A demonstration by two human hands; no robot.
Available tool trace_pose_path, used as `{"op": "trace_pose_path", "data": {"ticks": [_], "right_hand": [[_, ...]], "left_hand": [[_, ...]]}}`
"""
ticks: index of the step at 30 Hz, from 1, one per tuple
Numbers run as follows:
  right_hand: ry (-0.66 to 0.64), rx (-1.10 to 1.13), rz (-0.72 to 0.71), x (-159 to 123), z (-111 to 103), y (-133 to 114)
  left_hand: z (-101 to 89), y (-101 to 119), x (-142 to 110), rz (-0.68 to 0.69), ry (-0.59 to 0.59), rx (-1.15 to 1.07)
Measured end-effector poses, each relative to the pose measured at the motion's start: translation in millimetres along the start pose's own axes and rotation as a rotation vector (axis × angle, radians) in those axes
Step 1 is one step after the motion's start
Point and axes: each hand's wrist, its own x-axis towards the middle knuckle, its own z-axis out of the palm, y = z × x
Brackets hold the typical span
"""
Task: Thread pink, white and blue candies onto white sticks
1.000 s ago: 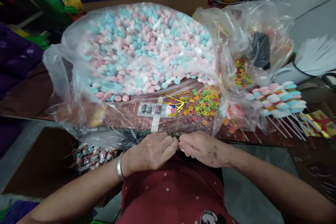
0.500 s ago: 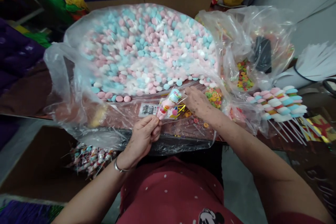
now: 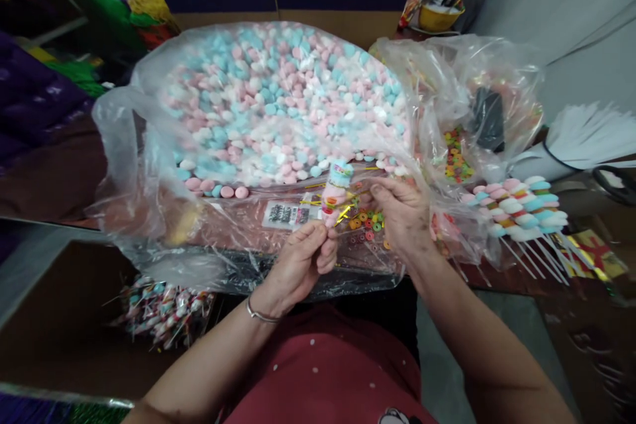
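Note:
My left hand grips the lower end of a marshmallow skewer in a clear wrapper. Its blue and pink marshmallows, with colourful gummy rings between them, point up and away from me. To its right, my right hand is closed in a pinch on a thin gold twist tie, held near the skewer. More gold twist ties lie behind the skewer on the plastic sheet, beside loose gummy rings. A printed label packet lies flat left of the skewer.
A large clear bag of marshmallows covers the table's back. At right are bare marshmallow skewers, bagged gummy rings and a container of white sticks. A cardboard box of wrapped skewers stands low at left.
My hands, together at the table edge at first, came up over the table. My left hand now holds a wrapped marshmallow skewer; my right hand reached to the twist ties and drew back pinching one.

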Motion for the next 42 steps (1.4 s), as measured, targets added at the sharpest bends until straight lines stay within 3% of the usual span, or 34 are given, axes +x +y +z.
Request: {"op": "trace_pose_path", "data": {"ticks": [2,4,8,12,16,20,24,29,32,34,36,39,42], "right_hand": [[0.058,0.219,0.133,-19,9,6],[0.049,0.267,0.175,-35,14,15],[-0.094,0.03,0.178,-54,5,26],[-0.269,-0.334,0.162,-57,-6,16],[-0.25,-0.412,0.049,-57,-4,8],[-0.224,-0.39,0.029,-58,1,12],[-0.216,-0.343,0.043,-60,3,13],[-0.225,-0.28,0.113,-75,6,14],[-0.207,-0.24,0.09,-92,8,14],[-0.194,-0.288,0.007,-103,9,12],[-0.189,-0.435,-0.171,-112,10,9],[-0.204,-0.791,-0.585,-117,9,9],[-0.315,-1.025,-0.935,-111,3,8]], "left_hand": [[5.3,-8,3,0.006,-0.02,0.036],[5.7,-15,6,0.05,-0.006,0.123],[-6.0,-21,8,0.189,0.015,0.422],[-16.3,-19,5,0.25,-0.046,0.685],[-16.0,-16,3,0.283,-0.037,0.824],[-12.4,-17,-2,0.375,0.11,1.008],[-12.0,-21,-9,0.39,0.217,1.01],[-11.8,-24,-22,0.518,0.152,0.965],[-6.2,-24,-35,0.527,0.152,0.882],[-1.8,-23,-44,0.497,0.17,0.812],[0.7,-21,-50,0.47,0.204,0.782],[-2.4,-17,-53,0.434,0.241,0.86],[-11.0,-9,-47,0.387,0.19,0.985]]}}
